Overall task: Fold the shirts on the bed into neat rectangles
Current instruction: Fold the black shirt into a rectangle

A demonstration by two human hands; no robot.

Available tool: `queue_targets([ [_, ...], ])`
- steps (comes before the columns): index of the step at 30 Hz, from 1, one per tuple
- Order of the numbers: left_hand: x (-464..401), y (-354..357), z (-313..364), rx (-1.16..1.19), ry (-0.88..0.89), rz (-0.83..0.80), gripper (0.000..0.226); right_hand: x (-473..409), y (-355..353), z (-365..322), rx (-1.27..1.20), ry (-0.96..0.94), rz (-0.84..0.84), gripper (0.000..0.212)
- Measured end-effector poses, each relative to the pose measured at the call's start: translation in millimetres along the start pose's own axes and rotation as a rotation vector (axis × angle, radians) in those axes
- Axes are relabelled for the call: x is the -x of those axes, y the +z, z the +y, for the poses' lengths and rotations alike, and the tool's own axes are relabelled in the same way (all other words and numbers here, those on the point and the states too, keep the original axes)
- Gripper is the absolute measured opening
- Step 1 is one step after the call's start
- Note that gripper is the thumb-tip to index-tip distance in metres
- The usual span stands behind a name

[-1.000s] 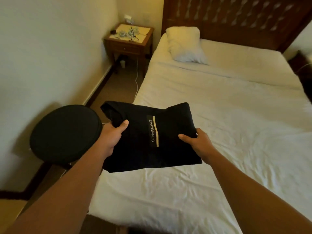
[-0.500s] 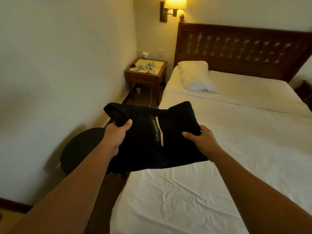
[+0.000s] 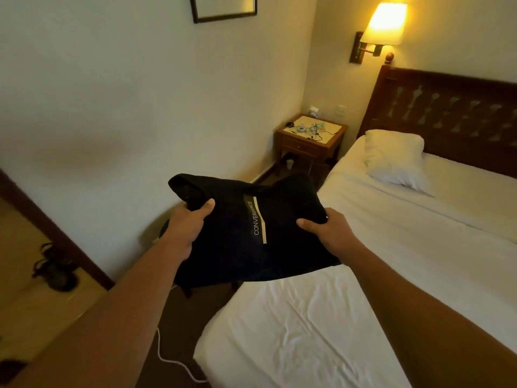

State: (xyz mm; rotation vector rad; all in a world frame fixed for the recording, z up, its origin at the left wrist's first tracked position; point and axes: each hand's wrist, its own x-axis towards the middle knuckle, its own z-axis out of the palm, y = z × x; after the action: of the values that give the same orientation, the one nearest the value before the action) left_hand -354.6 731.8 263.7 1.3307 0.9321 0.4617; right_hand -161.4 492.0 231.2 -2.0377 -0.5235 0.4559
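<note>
**Folded black shirt held up at the bed's left edge**

The bed [image 3: 349, 317], with its white, creased sheet, is the landmark. Nearest the camera, two bare forearms reach out over its near left corner. A thin white cable [image 3: 170, 359] lies on the dark floor just left of that corner.

Beyond the arms, the left hand [image 3: 187, 222] and right hand [image 3: 326, 229] hold a black shirt [image 3: 243, 239], folded into a rough rectangle, in the air above the bed's left edge and partly over the floor. Each hand's fingers are closed on a side of the soft cloth, thumb on top and the rest hidden beneath. A pale vertical stripe and lettering reading "CONVERGENCE" face up. The far left corner bulges and the near edge sags.

Further along the bed, a plump white pillow [image 3: 394, 158] lies before the dark carved wooden headboard [image 3: 447, 107]. Left of the headboard stands a small wooden nightstand [image 3: 310, 141] with tangled cords on top. Above it, a lit wall lamp [image 3: 386, 25] glows yellow.
</note>
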Motion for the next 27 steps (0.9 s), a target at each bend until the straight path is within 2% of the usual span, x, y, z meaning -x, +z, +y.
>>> queue_targets([
  [6,20.9,-76.7,-9.9,0.017,-0.049,0.213,0.057,-4.6,58.3,-43.0,-0.047,-0.068,-0.267,0.033],
  [9,29.9,-124.2,-12.1,0.039,-0.056,0.323,0.061,-5.3,100.4,-71.2,-0.075,-0.071,-0.415,0.024],
  [13,41.3,-191.7,-19.4,0.093,-0.028,0.464,0.054,-2.3,165.3,-109.4,-0.082,-0.130,-0.532,0.029],
  [19,53.9,-303.1,-30.5,0.194,-0.056,0.573,0.040,4.7,280.0,-167.0,-0.068,-0.133,-0.674,0.041],
  [24,56.9,-397.5,-36.3,0.250,-0.078,0.628,0.013,18.7,385.2,-214.1,-0.085,-0.105,-0.724,0.038],
  [27,60.4,-454.6,-36.4,0.222,-0.085,0.666,0.029,32.1,443.6,-243.8,-0.084,-0.084,-0.736,0.036],
])
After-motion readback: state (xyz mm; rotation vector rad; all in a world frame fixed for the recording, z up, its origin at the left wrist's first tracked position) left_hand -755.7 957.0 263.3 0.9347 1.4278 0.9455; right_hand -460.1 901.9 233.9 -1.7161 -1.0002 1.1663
